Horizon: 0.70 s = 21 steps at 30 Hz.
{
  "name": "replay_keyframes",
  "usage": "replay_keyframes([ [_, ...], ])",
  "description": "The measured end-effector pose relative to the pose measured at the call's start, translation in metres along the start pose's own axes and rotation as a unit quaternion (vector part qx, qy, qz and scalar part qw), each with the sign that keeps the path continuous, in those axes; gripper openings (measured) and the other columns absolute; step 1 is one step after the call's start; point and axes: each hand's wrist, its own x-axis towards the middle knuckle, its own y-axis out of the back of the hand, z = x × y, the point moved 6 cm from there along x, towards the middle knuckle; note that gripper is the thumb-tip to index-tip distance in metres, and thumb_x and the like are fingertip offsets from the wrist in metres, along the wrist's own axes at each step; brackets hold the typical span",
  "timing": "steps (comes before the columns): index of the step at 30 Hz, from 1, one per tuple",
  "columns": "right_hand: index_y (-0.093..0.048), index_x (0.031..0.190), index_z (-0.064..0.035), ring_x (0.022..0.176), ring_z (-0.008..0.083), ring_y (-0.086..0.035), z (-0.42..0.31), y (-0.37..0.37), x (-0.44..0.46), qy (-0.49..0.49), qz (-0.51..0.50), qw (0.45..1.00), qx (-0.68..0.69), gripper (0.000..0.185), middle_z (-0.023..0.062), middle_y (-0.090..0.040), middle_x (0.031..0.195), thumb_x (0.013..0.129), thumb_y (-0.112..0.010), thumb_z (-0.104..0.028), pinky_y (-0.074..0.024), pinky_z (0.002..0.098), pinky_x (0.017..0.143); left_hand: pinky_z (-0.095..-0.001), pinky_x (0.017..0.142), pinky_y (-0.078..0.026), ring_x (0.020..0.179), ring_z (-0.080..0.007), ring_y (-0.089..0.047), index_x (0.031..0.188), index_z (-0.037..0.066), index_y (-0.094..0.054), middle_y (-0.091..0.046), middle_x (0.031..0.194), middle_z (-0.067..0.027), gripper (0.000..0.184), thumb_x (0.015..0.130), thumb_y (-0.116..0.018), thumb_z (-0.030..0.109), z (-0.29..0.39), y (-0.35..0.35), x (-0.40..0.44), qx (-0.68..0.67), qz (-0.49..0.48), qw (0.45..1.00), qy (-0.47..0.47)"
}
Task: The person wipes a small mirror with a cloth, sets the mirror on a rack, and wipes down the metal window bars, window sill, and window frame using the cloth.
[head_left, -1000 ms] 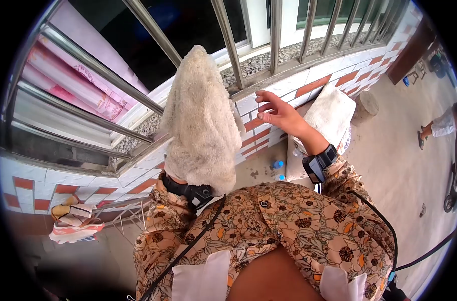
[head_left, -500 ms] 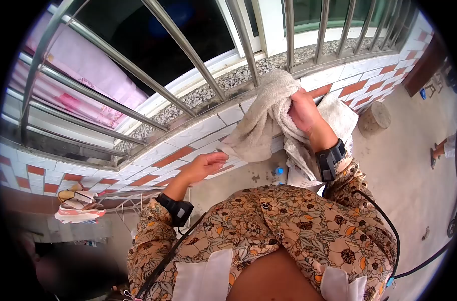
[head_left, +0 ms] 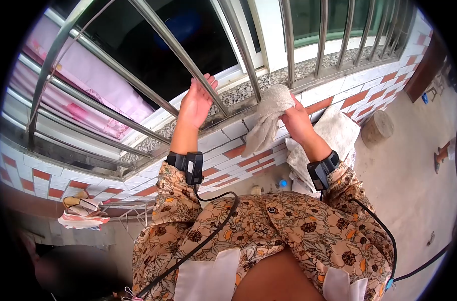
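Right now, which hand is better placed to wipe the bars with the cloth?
Probably the right hand: it grips the cloth close beside a steel bar; the left hand holds no cloth.

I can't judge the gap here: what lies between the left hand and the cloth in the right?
In the head view, the lower ends of two metal bars and some speckled sill lie between the left hand and the cloth.

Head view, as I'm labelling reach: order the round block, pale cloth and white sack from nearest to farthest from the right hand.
1. Pale cloth: held in the right hand.
2. White sack: to the right, lower down.
3. Round block: farther right, on the floor.
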Motion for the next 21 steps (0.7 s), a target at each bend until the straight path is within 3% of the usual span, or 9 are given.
replay_keyframes([
  [2, -0.038, 0.133, -0.0032, 0.108, 0.0155, -0.053, -0.006, -0.002, -0.006, 0.009, -0.01, 1.0, -0.011, 0.044, 0.007, -0.054, 0.117, 0.09, -0.045, -0.012, -0.0435, 0.0296, 0.092, -0.0375, 0.103, -0.03, 0.127, -0.0286, -0.038, 0.133, -0.004, -0.035, -0.036, 0.139, -0.0179, 0.054, 0.096, -0.042, 0.035, -0.008, 0.004, 0.015, -0.014, 0.022, 0.997, 0.075],
  [6, -0.028, 0.138, 0.0014, 0.119, 0.0183, -0.045, -0.011, -0.057, -0.006, 0.039, -0.112, 0.992, -0.031, 0.05, 0.0096, -0.041, 0.132, 0.095, -0.045, -0.016, -0.0359, 0.0321, 0.101, -0.0361, 0.096, -0.038, 0.111, -0.0234, -0.048, 0.121, -0.001, -0.041, -0.045, 0.122, -0.0165, 0.036, 0.093, -0.049, 0.021, 0.012, -0.018, -0.027, 0.132, 0.117, 0.963, -0.204],
  [7, -0.026, 0.138, 0.0025, 0.121, 0.0189, -0.043, -0.012, -0.071, 0.001, 0.053, -0.112, 0.991, -0.057, 0.05, 0.0103, -0.04, 0.133, 0.095, -0.045, -0.015, -0.0345, 0.0321, 0.102, -0.0361, 0.096, -0.038, 0.111, -0.0234, -0.048, 0.121, -0.001, -0.041, -0.045, 0.122, -0.0165, 0.036, 0.093, -0.049, 0.021, 0.004, -0.019, -0.039, 0.128, 0.115, 0.964, -0.203],
  [9, -0.025, 0.138, 0.0044, 0.125, 0.0204, -0.04, -0.014, -0.097, 0.021, 0.15, -0.13, 0.973, -0.119, 0.05, 0.0117, -0.037, 0.136, 0.095, -0.043, -0.013, -0.0325, 0.0319, 0.104, -0.0336, 0.092, -0.041, 0.103, -0.0207, -0.048, 0.115, 0.0, -0.042, -0.042, 0.119, -0.0154, 0.031, 0.088, -0.055, 0.008, 0.011, -0.041, -0.079, 0.356, 0.017, 0.795, -0.49],
  [12, -0.031, 0.135, 0.005, 0.125, 0.0223, -0.041, -0.026, -0.123, 0.063, 0.327, -0.128, 0.914, -0.2, 0.046, 0.0143, -0.037, 0.137, 0.093, -0.042, -0.006, -0.0334, 0.0302, 0.101, -0.0328, 0.091, -0.042, 0.108, -0.0224, -0.046, 0.118, -0.001, -0.039, -0.036, 0.126, -0.0174, 0.039, 0.083, -0.056, 0.0, 0.005, -0.035, -0.081, 0.469, -0.002, 0.722, -0.509],
  [16, -0.047, 0.12, 0.0062, 0.11, 0.0332, -0.053, 0.031, -0.089, 0.12, 0.157, -0.09, 0.887, -0.424, 0.037, 0.0204, -0.052, 0.121, 0.084, -0.048, -0.006, -0.0417, 0.0343, 0.094, -0.0335, 0.082, -0.047, 0.103, -0.0257, -0.052, 0.114, 0.002, -0.046, -0.049, 0.117, -0.0173, 0.038, 0.079, -0.061, 0.002, -0.007, -0.009, -0.078, 0.445, 0.03, 0.823, -0.353],
  [18, -0.054, 0.111, 0.0037, 0.101, 0.0335, -0.057, 0.027, -0.099, 0.095, 0.388, -0.071, 0.602, -0.694, 0.033, 0.0191, -0.059, 0.108, 0.084, -0.055, -0.015, -0.0432, 0.0353, 0.091, -0.032, 0.075, -0.049, 0.091, -0.0231, -0.058, 0.104, 0.001, -0.054, -0.057, 0.108, -0.0147, 0.026, 0.079, -0.062, 0.001, -0.004, 0.005, -0.092, 0.438, 0.031, 0.824, -0.357],
  [20, -0.056, 0.106, 0.0032, 0.101, 0.0341, -0.056, 0.025, -0.096, 0.088, 0.339, -0.056, 0.565, -0.75, 0.03, 0.0174, -0.06, 0.104, 0.085, -0.054, -0.019, -0.0446, 0.0373, 0.088, -0.03, 0.068, -0.051, 0.079, -0.0229, -0.062, 0.093, 0.0, -0.06, -0.062, 0.095, -0.0129, 0.014, 0.079, -0.062, 0.0, 0.002, 0.02, -0.113, 0.546, -0.034, 0.721, -0.425],
  [21, -0.058, 0.101, 0.0028, 0.101, 0.0348, -0.055, 0.027, -0.093, 0.089, 0.287, -0.035, 0.525, -0.8, 0.03, 0.0157, -0.06, 0.101, 0.087, -0.054, -0.023, -0.046, 0.0392, 0.086, -0.03, 0.068, -0.051, 0.079, -0.0229, -0.062, 0.093, 0.0, -0.06, -0.062, 0.095, -0.0129, 0.014, 0.079, -0.062, 0.0, 0.006, 0.032, -0.121, 0.545, -0.029, 0.723, -0.424],
])
